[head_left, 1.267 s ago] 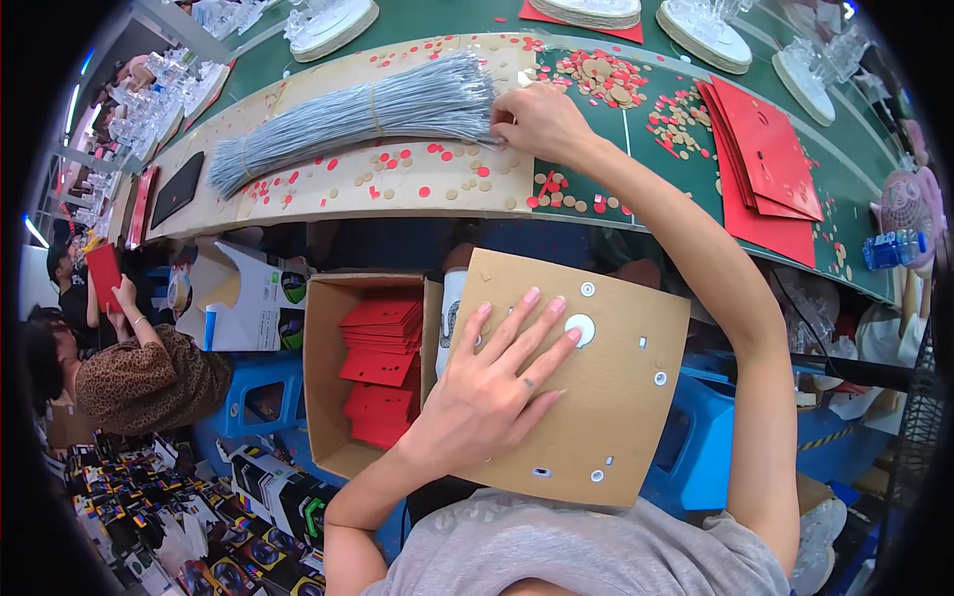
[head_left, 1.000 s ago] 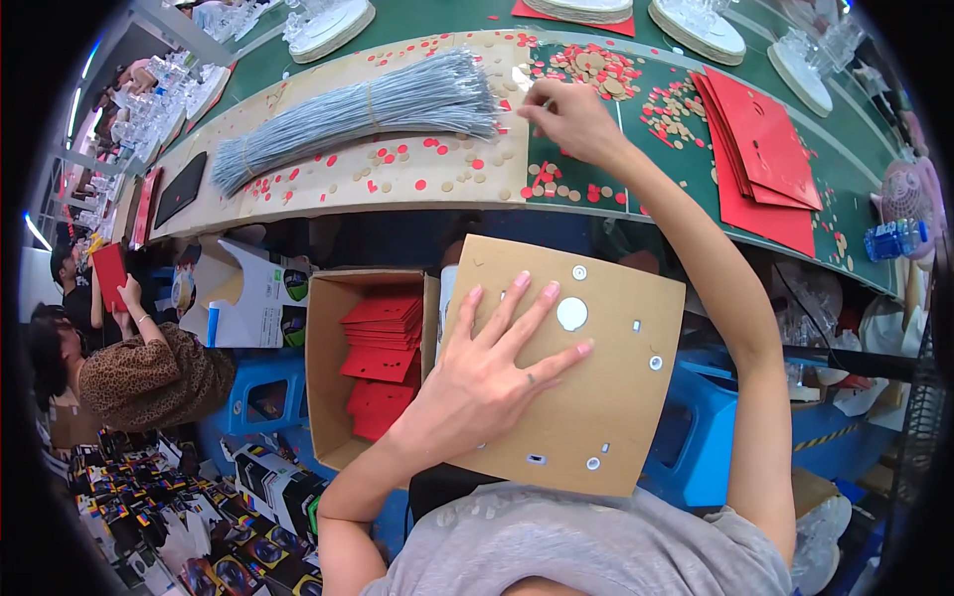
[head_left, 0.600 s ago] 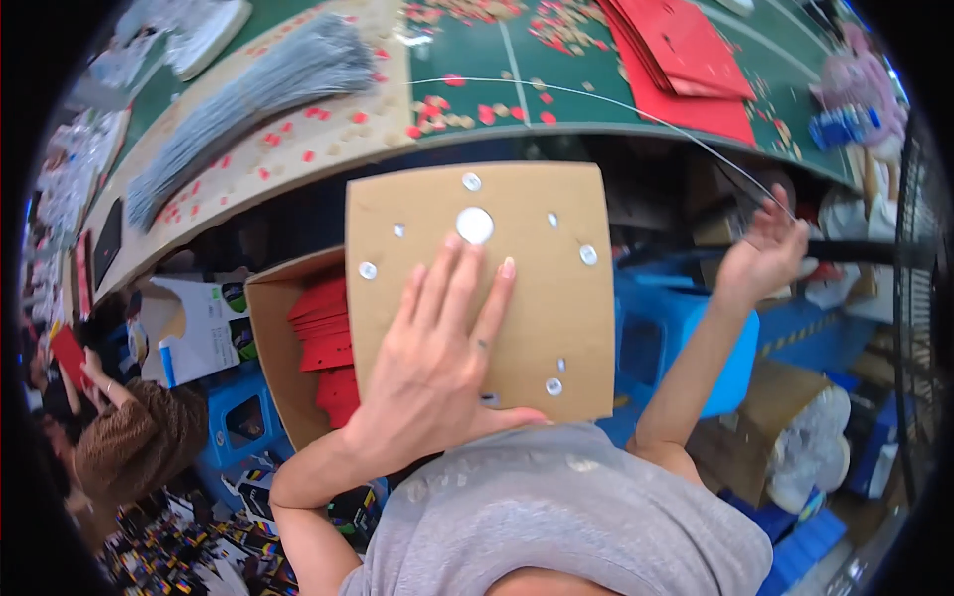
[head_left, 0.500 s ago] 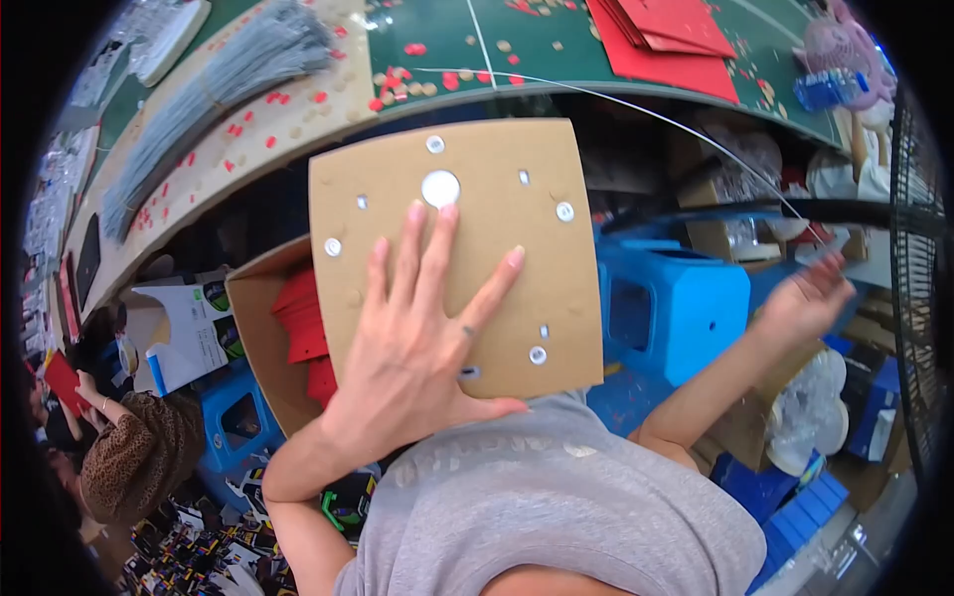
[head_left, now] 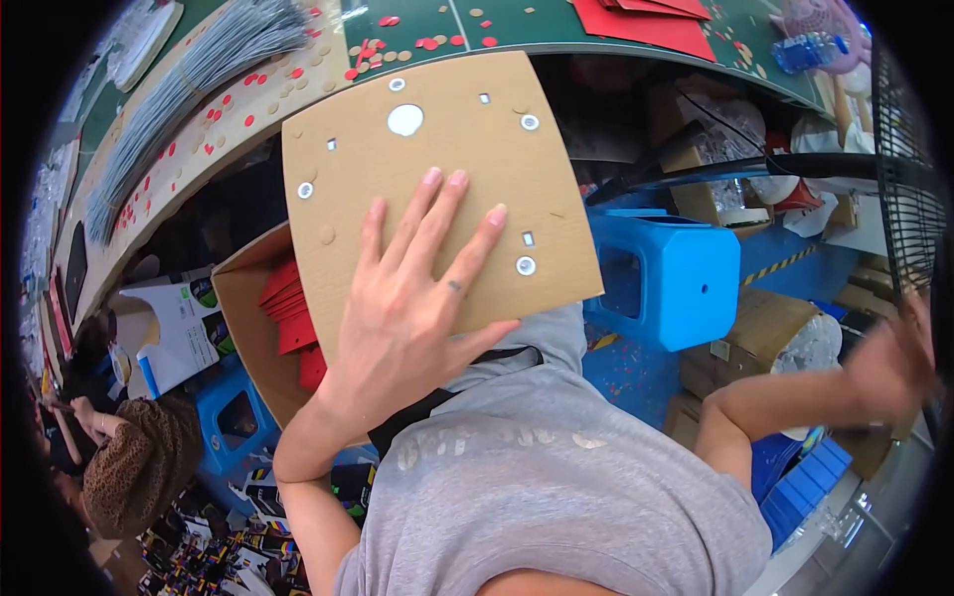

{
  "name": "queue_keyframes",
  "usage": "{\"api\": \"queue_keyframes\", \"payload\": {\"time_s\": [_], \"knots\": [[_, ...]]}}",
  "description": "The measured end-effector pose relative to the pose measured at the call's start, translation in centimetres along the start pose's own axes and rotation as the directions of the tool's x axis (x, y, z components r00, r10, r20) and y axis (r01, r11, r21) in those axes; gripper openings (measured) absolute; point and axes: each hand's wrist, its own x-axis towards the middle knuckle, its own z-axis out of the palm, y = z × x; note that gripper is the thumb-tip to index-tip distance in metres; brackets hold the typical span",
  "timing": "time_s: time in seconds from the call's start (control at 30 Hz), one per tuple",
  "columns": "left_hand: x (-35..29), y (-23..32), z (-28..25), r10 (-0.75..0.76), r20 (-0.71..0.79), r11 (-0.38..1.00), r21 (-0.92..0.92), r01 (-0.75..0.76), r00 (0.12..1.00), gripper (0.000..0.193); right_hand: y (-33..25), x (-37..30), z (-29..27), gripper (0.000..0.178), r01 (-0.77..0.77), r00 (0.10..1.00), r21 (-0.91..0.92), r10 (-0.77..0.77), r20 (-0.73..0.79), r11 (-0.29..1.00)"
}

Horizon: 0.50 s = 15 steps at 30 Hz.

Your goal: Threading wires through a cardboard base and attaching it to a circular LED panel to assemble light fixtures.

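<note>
A brown cardboard panel (head_left: 467,109) stands before me, with pale ring-like fittings, small slots and one larger round hole showing white near its top. My left hand (head_left: 402,288) lies flat on its lower part, fingers spread, thumb toward the bottom edge. Far to the right, my right hand (head_left: 889,363) is smeared by motion beside a black fan guard (head_left: 899,199). Whether its fingers hold anything does not show. Left of the panel, an open cardboard box (head_left: 243,308) contains red sheets (head_left: 288,313).
A green-topped bench (head_left: 556,25) carries red folders (head_left: 656,30), grey wires in a bundle (head_left: 184,94) and scattered red and tan discs. Blue stools (head_left: 686,273) stand below. A person in a spotted top (head_left: 144,457) is at the left. A black pole (head_left: 696,171) crosses on the right.
My right hand has swung outward and down to the right; the thin pale strand stretching from it to the bench no longer shows. The panel sits higher and tilts slightly; my left hand stays on it.
</note>
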Motion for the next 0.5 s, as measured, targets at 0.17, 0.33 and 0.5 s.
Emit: {"api": "queue_keyframes", "payload": {"time_s": [0.17, 0.33, 0.5], "knots": [[-0.7, -0.9, -0.3, -0.026, -0.037, 1.0, -0.015, 0.026, 0.999, 0.08, 3.0, -7.2, 17.7, 0.027, -0.201, 0.659, -0.079, 0.194, 0.727, 0.976], [-0.2, -0.5, -0.4, -0.02, -0.018, 0.998, -0.052, 0.019, 1.0, 0.073, 4.4, -8.7, 19.1, 0.03, -0.079, 0.686, -0.008, 0.061, 0.725, 0.997], [-0.2, -0.4, -0.5, -0.031, -0.02, 0.998, -0.05, 0.03, 0.999, 0.069, 5.3, -7.2, 19.7, 0.04, 0.065, 0.57, 0.091, -0.112, 0.814, 0.994]]}}
